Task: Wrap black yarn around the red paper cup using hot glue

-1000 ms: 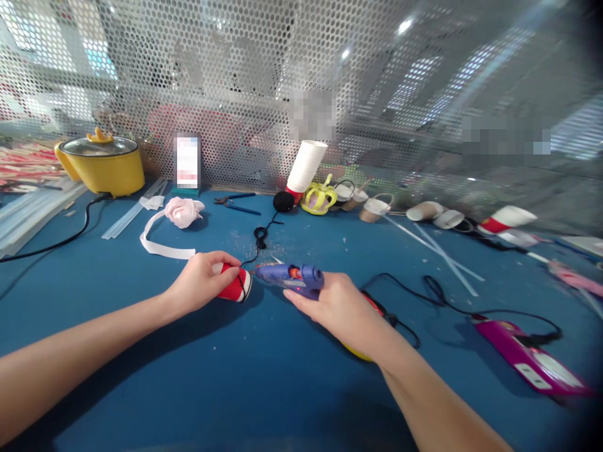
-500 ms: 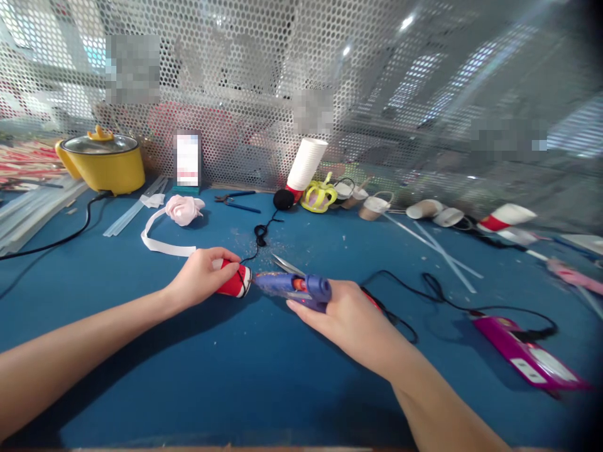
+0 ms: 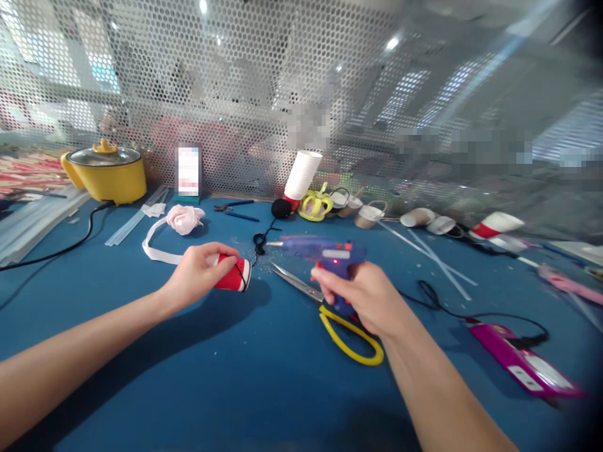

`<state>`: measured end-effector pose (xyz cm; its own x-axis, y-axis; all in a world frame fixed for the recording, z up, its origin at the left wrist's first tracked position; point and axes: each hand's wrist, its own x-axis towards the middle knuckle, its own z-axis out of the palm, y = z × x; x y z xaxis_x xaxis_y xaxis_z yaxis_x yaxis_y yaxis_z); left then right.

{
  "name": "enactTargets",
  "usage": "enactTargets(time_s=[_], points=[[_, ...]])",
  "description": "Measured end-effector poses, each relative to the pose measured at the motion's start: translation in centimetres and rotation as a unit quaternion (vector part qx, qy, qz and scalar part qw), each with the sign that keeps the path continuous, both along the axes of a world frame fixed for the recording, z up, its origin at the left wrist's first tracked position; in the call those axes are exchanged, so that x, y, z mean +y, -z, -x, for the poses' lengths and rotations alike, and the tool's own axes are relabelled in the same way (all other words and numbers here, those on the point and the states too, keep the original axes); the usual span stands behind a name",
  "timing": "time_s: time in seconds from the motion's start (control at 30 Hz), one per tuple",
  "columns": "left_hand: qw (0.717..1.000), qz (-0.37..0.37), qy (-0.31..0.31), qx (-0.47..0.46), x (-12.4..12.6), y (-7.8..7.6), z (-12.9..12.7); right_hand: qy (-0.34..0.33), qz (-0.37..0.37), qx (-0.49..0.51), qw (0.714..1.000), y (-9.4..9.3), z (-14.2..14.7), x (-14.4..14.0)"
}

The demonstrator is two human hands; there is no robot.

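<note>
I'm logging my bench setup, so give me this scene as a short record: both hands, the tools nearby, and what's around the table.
Left hand: holds red-and-white cup, black cord across it
Right hand: grips blue glue gun, red light lit
Nozzle: apart from the cup
Near right hand: yellow-handled scissors on blue table
Left side: yellow pot, pink flower-like piece
Back: pliers, black ball, leaning cup stack
Right side: purple power strip

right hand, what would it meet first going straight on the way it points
Probably the tangled black cord, just past the nozzle of the hot glue gun the right hand holds; the gun's height is unclear, so it may pass above.
</note>
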<state>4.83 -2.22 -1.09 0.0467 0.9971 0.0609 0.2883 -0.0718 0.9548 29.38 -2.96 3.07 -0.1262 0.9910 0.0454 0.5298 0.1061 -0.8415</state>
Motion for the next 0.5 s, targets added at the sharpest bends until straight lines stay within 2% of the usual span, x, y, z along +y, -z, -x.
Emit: enactTargets(time_s=[0.1,0.23,0.3,0.4,0.5], points=[[1.0,-0.02,-0.002,-0.016,-0.2,-0.4,0.0,0.069,-0.06,-0.001,0.996,0.8,-1.4,2.9],[0.998,-0.057,0.004,0.003,-0.7,-0.8,-0.1,0.129,0.005,-0.096,0.987,2.8,-2.6,7.2],[0.997,-0.073,0.001,0.011,-0.9,-1.2,0.0,0.151,0.014,-0.125,0.98,3.9,-3.1,9.0],[0.996,-0.084,-0.008,0.01,-1.0,-1.7,0.2,0.159,-0.006,-0.175,0.972,5.1,-3.9,10.2],[0.996,-0.088,-0.007,-0.001,-1.0,-2.0,0.3,0.128,-0.08,-0.227,0.962,5.1,-4.4,9.7]])
